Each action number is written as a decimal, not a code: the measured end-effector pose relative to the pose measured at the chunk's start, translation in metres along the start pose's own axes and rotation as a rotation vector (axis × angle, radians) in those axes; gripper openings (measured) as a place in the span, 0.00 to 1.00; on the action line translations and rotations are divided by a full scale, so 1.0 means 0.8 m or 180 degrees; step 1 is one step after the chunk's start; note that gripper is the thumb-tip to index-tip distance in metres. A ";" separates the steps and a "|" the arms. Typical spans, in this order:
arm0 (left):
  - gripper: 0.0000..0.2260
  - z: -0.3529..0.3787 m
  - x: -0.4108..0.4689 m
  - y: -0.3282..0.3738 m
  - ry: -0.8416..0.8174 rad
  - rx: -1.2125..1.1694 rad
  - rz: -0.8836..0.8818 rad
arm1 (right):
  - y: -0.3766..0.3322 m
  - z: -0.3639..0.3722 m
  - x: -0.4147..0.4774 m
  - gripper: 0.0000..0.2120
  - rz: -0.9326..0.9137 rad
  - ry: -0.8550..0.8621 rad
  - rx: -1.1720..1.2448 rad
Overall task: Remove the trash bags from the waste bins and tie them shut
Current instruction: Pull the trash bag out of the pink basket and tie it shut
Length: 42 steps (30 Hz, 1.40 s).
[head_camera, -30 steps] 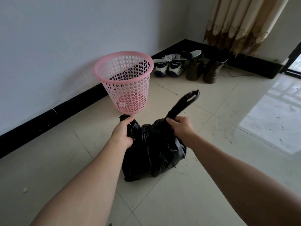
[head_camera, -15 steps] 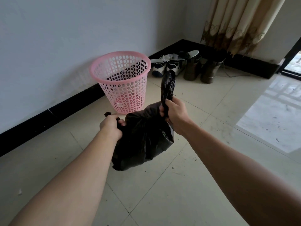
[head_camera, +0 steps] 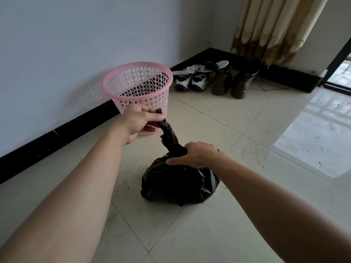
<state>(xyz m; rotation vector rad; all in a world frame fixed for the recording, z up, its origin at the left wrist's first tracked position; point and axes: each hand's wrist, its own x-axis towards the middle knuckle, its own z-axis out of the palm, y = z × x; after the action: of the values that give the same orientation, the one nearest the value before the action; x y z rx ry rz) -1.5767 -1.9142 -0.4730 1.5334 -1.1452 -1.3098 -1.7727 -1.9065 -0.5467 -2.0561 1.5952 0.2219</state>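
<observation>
A full black trash bag (head_camera: 178, 184) sits on the tiled floor in the middle of the view. Its top is gathered into a twisted neck (head_camera: 170, 136) that slants up to the left. My left hand (head_camera: 141, 121) grips the end of that neck, in front of the bin. My right hand (head_camera: 197, 154) wraps around the base of the neck, on top of the bag's bulk. Behind my left hand, a pink perforated waste bin (head_camera: 138, 86) stands upright by the wall, with no bag in it.
A white wall with a black skirting board (head_camera: 76, 124) runs along the left. A pair of sneakers (head_camera: 191, 80) and dark boots (head_camera: 230, 82) stand in the far corner under a beige curtain (head_camera: 275, 27). A doorway (head_camera: 341, 73) opens at the right.
The bag, held up off the floor before, now rests on the tiles. Its two ends are gathered into one twisted neck. My left hand moved up to its tip, my right down to its base.
</observation>
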 end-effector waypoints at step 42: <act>0.04 0.028 -0.019 -0.106 -0.0609 0.0505 -0.0791 | 0.043 -0.019 -0.006 0.14 -0.0042 -0.1529 0.4741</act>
<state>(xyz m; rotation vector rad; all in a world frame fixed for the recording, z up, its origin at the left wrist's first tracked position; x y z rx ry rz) -1.5884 -1.8767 -0.5526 1.7391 -1.2315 -1.5913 -1.8093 -1.9159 -0.5418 -0.7419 0.8759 -0.3710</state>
